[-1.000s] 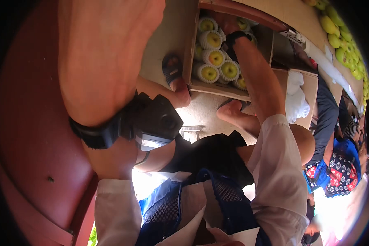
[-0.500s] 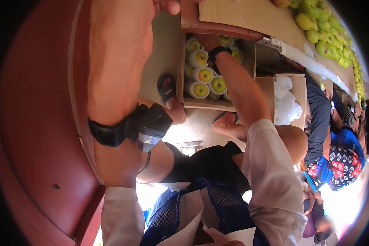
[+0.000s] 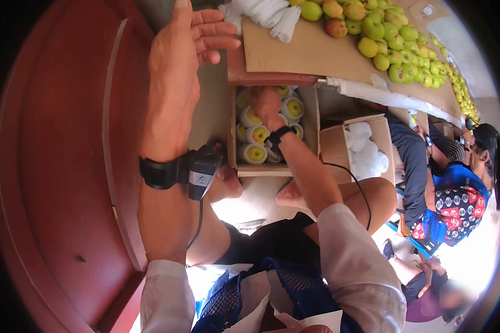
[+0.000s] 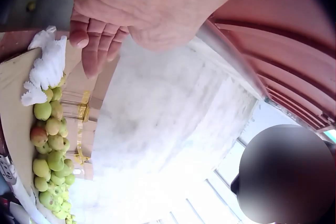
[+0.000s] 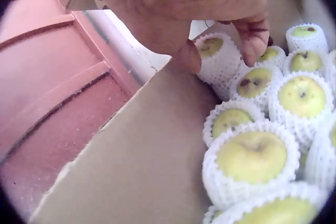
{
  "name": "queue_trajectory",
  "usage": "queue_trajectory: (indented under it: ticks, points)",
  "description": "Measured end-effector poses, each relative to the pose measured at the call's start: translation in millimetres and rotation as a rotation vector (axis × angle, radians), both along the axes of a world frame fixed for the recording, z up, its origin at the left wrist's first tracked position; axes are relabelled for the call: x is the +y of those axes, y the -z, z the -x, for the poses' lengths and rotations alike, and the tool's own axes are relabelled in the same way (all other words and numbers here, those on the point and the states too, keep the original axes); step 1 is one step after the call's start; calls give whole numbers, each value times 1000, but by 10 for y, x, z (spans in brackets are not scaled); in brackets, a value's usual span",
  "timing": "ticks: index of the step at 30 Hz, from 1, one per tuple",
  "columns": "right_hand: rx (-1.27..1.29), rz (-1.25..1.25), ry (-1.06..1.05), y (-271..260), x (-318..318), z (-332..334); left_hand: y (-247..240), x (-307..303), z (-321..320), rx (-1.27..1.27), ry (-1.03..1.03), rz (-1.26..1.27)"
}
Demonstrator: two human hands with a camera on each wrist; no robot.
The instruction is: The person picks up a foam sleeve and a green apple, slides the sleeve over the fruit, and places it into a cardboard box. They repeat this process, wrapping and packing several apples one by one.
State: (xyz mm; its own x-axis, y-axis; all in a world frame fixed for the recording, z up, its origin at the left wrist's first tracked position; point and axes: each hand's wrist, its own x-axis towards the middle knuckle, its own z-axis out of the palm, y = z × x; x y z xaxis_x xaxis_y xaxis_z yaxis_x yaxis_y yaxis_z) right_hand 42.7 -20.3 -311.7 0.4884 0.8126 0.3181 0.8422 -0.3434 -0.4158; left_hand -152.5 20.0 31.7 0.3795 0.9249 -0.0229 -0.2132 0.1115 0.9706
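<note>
My right hand (image 3: 266,105) is down inside an open cardboard box (image 3: 278,168) of yellow-green apples in white foam nets. In the right wrist view its thumb and fingers grip a netted apple (image 5: 216,60) by the box wall, from above. Other netted apples (image 5: 302,98) sit packed close below and beside it. My left hand (image 3: 180,50) is raised with its fingers extended, holding nothing, left of the cardboard-covered table. In the left wrist view those fingers (image 4: 92,56) overlap the far end of that table, near white foam nets (image 4: 47,66).
Loose green apples (image 3: 397,41) lie piled on the cardboard-covered table (image 3: 283,55) above the box. A second carton (image 3: 393,152) with white foam nets stands to the right. A red metal panel (image 3: 55,166) rises at left; several people are at right.
The head view has tilted upward, showing more of the table and its apples. My left hand has come into view with fingers extended. My right hand, partly hidden before, shows more over the apples.
</note>
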Motion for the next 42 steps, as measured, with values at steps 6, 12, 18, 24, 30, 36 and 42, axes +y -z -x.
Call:
queue_trajectory:
  ticks: [6,12,18,24,30,36,42]
  points:
    - [653,-486,355,-724,-865,403,30,-8,-93,-36,-8,-10]
    - [763,-762,179,-1340,-1161,554,7,-93,-80,-30,1,-5]
    - [219,-469,-37,-2334,-635,183,14,-104,-91,-35,1,0]
    - [144,-231,29,-2597,-1,-152,-11,-95,-74,-16,-14,0]
    - [264,-189,54,-2433,298,-580,-30,-69,-92,-14,-17,13]
    - [431,-236,34,-2456,49,-833,20,-16,-166,2,14,6]
    - [1203,-322,-380,-2991,-274,-671,186,-70,-333,40,106,-19]
